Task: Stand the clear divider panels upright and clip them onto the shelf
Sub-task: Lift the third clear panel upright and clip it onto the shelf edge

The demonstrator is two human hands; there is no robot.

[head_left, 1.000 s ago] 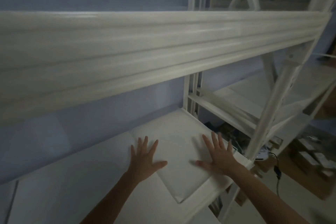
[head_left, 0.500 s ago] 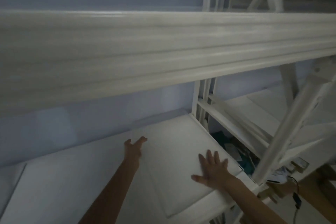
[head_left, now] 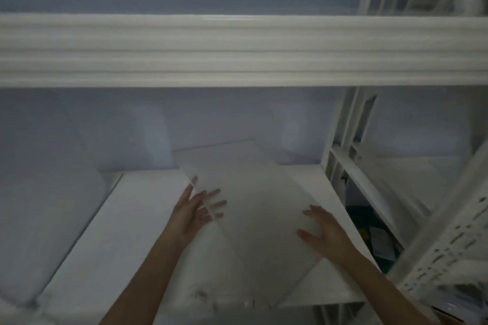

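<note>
The clear divider panel (head_left: pixel 253 208) lies tilted between the two hands, its far edge raised toward the wall (head_left: pixel 184 126) and its near corner low over the white shelf (head_left: pixel 126 219). The left hand (head_left: pixel 194 215) grips the panel's left edge, thumb on top and fingers (head_left: pixel 216 204) visible through the plastic beneath, while the right hand (head_left: pixel 326 232) rests open and flat on the panel's right side. Above both hands runs the upper shelf beam (head_left: pixel 237 50); right of the right hand stands the perforated upright (head_left: pixel 446 243).
</note>
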